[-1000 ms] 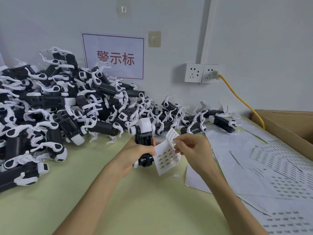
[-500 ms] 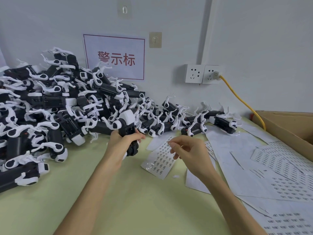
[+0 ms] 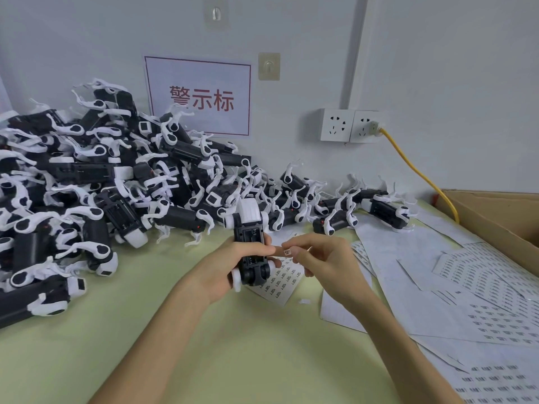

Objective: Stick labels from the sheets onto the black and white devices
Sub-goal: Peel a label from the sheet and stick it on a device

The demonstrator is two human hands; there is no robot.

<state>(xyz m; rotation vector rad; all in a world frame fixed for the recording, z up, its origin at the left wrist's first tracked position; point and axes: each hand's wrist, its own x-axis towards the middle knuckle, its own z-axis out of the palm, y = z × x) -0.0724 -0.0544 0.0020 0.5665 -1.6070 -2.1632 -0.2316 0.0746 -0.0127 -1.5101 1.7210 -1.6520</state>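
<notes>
My left hand (image 3: pixel 224 266) grips a black and white device (image 3: pixel 251 246) upright above the table, its black underside facing me. Just right of it, my right hand (image 3: pixel 323 260) pinches a small label (image 3: pixel 287 252) between thumb and forefinger, almost touching the left fingertips. A small label sheet (image 3: pixel 280 284) lies flat on the green table under both hands. A big heap of black and white devices (image 3: pixel 96 185) fills the left and back of the table.
More label sheets (image 3: pixel 481 298) are spread over the table's right side. A cardboard box (image 3: pixel 495 217) stands at the far right. A yellow cable (image 3: pixel 417 173) runs from the wall sockets (image 3: pixel 350 125) toward the box. A sign (image 3: pixel 201 96) hangs on the wall.
The label sheet dropped from my hands onto the table. My left hand swung the device toward the heap, then back to the centre. My right hand now pinches a single label beside it.
</notes>
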